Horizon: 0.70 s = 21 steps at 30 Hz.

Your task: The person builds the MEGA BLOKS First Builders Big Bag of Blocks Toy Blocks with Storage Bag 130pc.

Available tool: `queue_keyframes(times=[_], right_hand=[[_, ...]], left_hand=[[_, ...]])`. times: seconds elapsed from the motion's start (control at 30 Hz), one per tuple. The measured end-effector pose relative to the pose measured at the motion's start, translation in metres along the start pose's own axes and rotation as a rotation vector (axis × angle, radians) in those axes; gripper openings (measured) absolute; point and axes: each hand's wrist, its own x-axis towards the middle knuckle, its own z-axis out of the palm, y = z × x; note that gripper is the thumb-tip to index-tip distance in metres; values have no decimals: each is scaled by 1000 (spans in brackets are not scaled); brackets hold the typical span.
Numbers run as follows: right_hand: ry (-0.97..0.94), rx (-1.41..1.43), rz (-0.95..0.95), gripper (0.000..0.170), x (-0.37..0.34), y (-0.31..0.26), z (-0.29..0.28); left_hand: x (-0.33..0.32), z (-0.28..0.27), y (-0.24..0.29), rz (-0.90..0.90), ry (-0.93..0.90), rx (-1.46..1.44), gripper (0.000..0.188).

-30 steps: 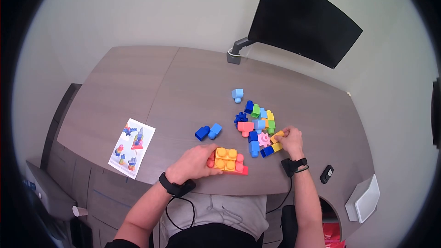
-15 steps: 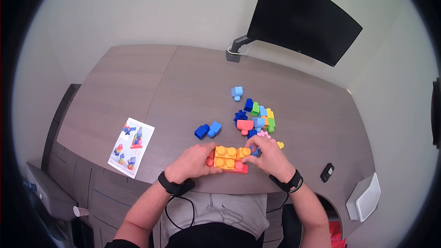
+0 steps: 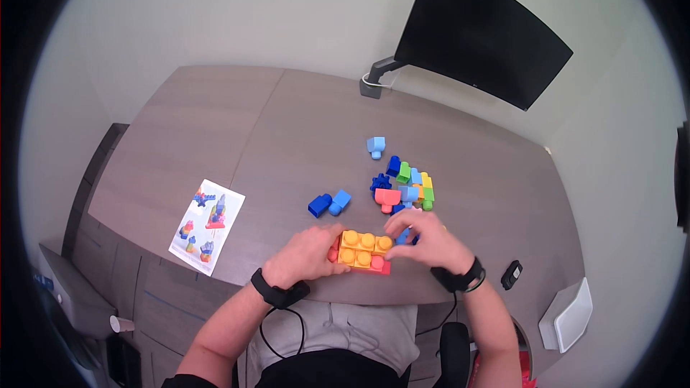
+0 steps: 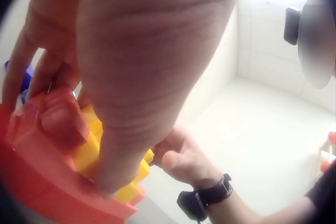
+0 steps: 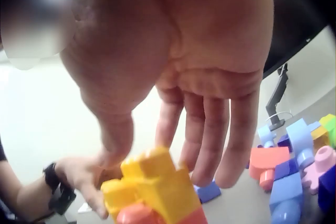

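Observation:
A long red base block lies near the table's front edge with yellow building blocks mounted on it. My left hand grips its left end, thumb at the front and fingers behind; the left wrist view shows the thumb against the yellow blocks. On the back right of the base sits a small yellow block, and a red stud shows in front of it. My right hand hovers just right of that block, thumb and fingers spread apart. In the right wrist view the yellow block stands below the parted fingers.
Several loose blocks lie behind my right hand, among them a coral block and a dark blue gear. Two blue blocks lie behind my left hand. A picture sheet is at left, a small black device at right.
My right hand took a small yellow block from the loose pile at right, brought it left onto the red base, and has now let go. My left hand keeps its hold.

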Motion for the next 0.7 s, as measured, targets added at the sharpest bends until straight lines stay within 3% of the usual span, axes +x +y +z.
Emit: queue_keyframes(times=[0.1, 0.2, 0.33, 0.53, 0.7], right_hand=[[51, 85, 410, 41, 12, 41, -38], [172, -445, 486, 43, 19, 105, -53], [124, -662, 437, 48, 24, 120, -38], [135, -881, 287, 29, 32, 156, -21], [378, -605, 286, 19, 14, 137, -32]], left_hand=[[-2, 1, 0, -42, -17, 16, 72], [-1, -5, 8, -89, -65, 39, 73], [0, -5, 5, -93, -77, 66, 75], [0, -3, 0, -59, -64, 56, 77], [1, -3, -7, -2, -73, 29, 83]])
